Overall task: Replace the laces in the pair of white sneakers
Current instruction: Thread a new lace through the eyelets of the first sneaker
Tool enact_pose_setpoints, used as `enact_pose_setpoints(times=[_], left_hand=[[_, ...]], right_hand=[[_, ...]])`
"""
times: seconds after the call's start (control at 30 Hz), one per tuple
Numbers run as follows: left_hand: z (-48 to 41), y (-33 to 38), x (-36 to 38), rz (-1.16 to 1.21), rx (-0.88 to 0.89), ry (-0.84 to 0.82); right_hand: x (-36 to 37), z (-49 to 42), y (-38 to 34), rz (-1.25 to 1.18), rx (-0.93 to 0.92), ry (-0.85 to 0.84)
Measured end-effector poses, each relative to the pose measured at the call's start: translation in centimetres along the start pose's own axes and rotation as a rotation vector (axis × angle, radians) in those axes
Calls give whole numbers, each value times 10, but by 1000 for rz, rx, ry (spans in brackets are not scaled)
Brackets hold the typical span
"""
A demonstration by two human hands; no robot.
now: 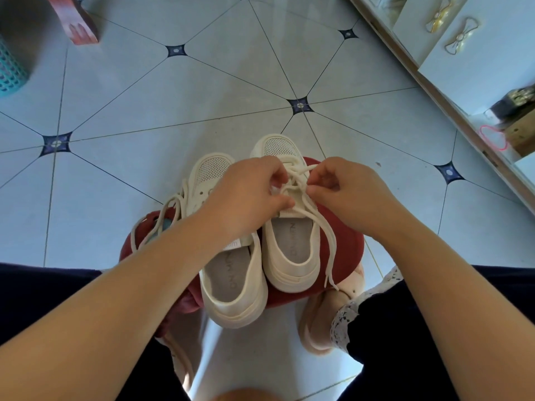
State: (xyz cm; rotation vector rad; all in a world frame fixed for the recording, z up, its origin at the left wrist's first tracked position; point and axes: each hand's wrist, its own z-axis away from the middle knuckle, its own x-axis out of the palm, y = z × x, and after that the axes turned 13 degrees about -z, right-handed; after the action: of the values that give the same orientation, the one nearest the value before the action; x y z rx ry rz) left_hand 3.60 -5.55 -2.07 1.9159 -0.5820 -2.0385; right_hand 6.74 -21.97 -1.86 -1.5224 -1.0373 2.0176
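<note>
**Two sneakers [234, 285] on stool [347, 241]; one lace [322, 230] in work**

Lace is pinched by left hand [246, 195] and right hand [344, 192] over the right-side sneaker's eyelets. It is judged soft, limp and light, and best gripped near its tips.

White cloth sneakers [289, 250] with perforated mesh toes and woven cotton-like laces [321, 227] sit on a matt red stool [344, 241] above glossy, smooth floor tiles [202, 91].

2 sneakers [260, 244] side by side on a stool [344, 244].
</note>
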Motion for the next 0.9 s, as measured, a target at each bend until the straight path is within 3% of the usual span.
enact_pose_setpoints(times=[0.17, 0.33, 0.53, 0.57, 0.67, 0.73, 0.8, 0.9], left_hand=[[-5, 3, 3, 115, -48, 50], [-5, -2, 8, 211, -126, 14], [1, -8, -7, 726, -251, -202], [1, -8, -8, 655, -243, -204], [-2, -3, -7, 121, -94, -120], [-2, 1, -3, -34, -45, -74], [-4, -2, -1, 116, -166, -36], [0, -9, -6, 600, -381, -136]], right_hand=[[8, 1, -4, -51, -49, 43], [3, -2, 1, -178, 104, 124], [2, -3, 5, -90, 118, 134], [2, -3, 4, -98, 108, 134], [5, -2, 1, -134, 54, 92], [7, -1, -2, -143, 27, 65], [5, 1, -1, -156, 38, 82], [-3, 4, 5, -169, 100, 104]])
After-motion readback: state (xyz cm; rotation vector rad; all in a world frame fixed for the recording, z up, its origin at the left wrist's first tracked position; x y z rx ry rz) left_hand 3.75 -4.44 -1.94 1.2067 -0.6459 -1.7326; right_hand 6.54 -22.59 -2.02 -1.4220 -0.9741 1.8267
